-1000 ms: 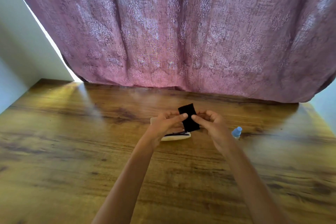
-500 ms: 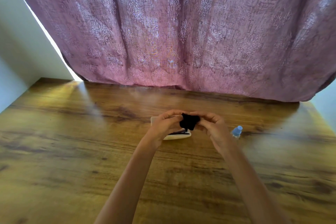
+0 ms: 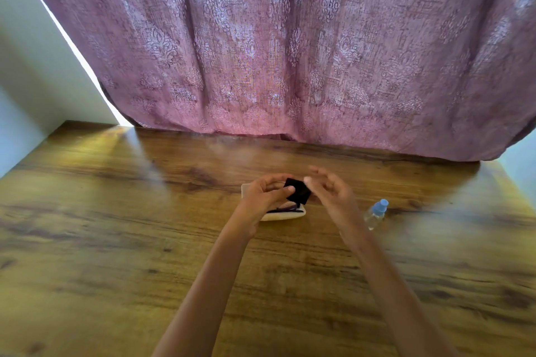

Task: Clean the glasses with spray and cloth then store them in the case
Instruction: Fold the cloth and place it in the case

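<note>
My left hand [image 3: 265, 194] pinches a small folded black cloth [image 3: 298, 191] between thumb and fingers, held above the table. My right hand [image 3: 330, 191] hovers just right of the cloth, blurred, with fingers spread and loose; I cannot tell if a fingertip still touches it. Below the hands a cream glasses case [image 3: 285, 215] lies open on the wooden table, with dark-framed glasses [image 3: 285, 208] inside, partly hidden by my left hand. A small clear spray bottle with a blue cap [image 3: 376, 213] stands to the right of the case.
The wooden table [image 3: 145, 240] stretches wide on all sides of the case. A pink patterned curtain [image 3: 290, 52] hangs along the table's far edge. A pale wall [image 3: 26, 66] is at the left.
The cloth went from flat and held by both hands, to bunched between them, to a small folded square in my left hand. My right hand has opened and drawn away to the right.
</note>
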The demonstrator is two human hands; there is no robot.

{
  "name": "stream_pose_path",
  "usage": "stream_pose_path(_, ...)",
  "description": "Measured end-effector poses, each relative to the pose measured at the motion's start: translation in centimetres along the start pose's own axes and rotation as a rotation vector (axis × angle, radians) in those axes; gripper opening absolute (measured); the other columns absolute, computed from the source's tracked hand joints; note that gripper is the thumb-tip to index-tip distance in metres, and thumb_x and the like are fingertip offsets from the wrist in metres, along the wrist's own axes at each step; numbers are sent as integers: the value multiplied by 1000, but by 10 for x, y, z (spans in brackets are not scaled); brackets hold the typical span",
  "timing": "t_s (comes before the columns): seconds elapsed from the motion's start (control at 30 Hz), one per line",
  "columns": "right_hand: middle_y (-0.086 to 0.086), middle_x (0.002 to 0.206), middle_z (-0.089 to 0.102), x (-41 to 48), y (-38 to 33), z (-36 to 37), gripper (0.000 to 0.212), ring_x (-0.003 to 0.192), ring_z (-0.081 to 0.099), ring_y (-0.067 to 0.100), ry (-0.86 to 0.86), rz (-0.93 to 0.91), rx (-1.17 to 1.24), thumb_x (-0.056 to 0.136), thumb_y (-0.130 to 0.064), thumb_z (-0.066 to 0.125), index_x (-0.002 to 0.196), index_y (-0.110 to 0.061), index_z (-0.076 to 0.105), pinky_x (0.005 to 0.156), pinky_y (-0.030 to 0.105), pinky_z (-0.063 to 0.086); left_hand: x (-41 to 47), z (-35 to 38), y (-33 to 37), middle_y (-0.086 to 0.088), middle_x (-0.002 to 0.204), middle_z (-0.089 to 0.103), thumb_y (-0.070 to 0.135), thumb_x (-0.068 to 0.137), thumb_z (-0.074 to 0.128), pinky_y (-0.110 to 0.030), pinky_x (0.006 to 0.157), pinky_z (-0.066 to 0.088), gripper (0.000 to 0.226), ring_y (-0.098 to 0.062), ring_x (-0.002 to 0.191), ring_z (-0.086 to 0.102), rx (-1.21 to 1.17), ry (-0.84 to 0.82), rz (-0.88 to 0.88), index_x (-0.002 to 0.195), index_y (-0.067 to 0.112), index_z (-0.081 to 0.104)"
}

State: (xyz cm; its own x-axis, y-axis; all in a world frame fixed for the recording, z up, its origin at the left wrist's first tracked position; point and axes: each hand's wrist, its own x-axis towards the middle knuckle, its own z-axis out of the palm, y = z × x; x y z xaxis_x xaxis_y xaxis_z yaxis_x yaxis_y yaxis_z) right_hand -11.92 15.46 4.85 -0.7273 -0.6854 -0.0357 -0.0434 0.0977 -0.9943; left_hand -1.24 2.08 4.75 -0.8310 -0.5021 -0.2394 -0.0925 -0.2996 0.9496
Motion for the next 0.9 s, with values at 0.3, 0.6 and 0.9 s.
stream_pose_path(0.3, 4, 88, 73, 8, 7, 8, 11, 86, 69, 17, 65, 188, 103, 81, -9, 73, 90, -14, 71, 82, 30, 55, 6, -24, -4, -3, 88, 73, 9, 83, 69, -23, 80, 53, 20, -11, 85, 69, 327, 189, 177, 102, 12, 68)
stream_pose_path(0.6, 8, 92, 72, 17, 13, 13, 18, 84, 67, 16, 76, 225, 1, 82, -6, 70, 100, -7, 69, 72, 21, 52, 25, -73, -43, 1, 99, 67, 27, 81, 71, -33, 82, 53, 32, -14, 90, 62, 582, 573, -17, 109, 13, 64)
stream_pose_path(0.9, 4, 83, 69, 15, 21, 12, 21, 78, 66, 15, 108, 280, -53, 78, -7, 76, 92, -10, 61, 66, 24, 50, 28, -61, -48, 2, 86, 67, 19, 86, 66, -21, 69, 45, 17, -10, 79, 60, 628, 542, 76, 101, 12, 68)
